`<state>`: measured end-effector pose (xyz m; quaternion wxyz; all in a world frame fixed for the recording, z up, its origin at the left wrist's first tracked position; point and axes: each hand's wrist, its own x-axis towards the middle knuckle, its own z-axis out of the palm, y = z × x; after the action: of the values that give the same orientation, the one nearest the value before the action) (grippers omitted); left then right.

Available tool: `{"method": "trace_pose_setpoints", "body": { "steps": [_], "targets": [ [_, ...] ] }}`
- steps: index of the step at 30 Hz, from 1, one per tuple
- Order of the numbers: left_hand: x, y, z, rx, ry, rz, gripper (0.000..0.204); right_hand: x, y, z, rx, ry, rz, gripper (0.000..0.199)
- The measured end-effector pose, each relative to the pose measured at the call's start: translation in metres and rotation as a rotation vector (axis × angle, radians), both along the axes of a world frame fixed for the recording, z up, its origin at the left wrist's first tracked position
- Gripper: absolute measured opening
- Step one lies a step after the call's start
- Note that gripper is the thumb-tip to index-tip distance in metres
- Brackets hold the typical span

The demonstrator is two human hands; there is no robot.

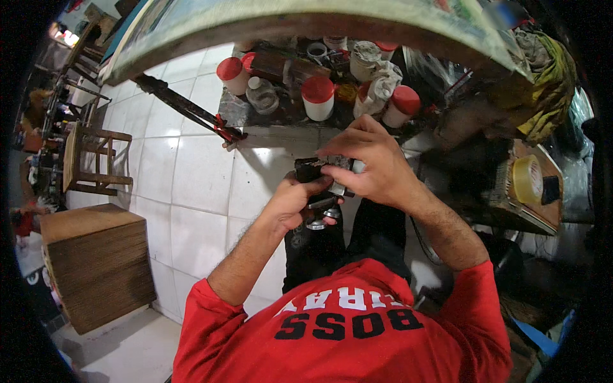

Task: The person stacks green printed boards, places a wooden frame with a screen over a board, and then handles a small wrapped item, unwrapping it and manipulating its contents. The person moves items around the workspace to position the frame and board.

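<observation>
In front of my body, above the tiled floor, both hands hold a small dark, worn device [311, 168] with shiny silver round parts at its lower end. I cannot make out its exact kind. My left hand [294, 200] is closed round its left side and underside, with the thumb on it. From the right, my right hand [368, 158] grips its top, thumb and fingers pressed against the dark upper part. A pale, shiny piece shows between the hands below the right thumb. The fingers hide much of the device.
Red-lidded white jars [317, 99] and a clear bottle [262, 96] crowd a low shelf beyond my hands, under a tilted board [306, 29]. A roll of yellow tape [527, 179] lies at right. A brown stack of sheets [96, 268] and a wooden stool [96, 159] stand left.
</observation>
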<state>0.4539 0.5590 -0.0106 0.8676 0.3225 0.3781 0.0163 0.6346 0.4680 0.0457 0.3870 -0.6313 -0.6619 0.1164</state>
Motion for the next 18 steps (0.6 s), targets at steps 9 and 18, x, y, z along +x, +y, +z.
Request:
{"method": "trace_pose_setpoints", "body": {
  "steps": [9,18],
  "targets": [
    [0.006,-0.046,0.145,-0.081,-0.032,-0.073,0.024,0.008,-0.027,0.13,-0.24,0.189,0.08,0.021],
    [-0.03,-0.097,0.329,-0.09,0.037,-0.102,0.025,0.003,-0.056,0.307,-0.452,0.437,0.34,0.018]
  ]
}}
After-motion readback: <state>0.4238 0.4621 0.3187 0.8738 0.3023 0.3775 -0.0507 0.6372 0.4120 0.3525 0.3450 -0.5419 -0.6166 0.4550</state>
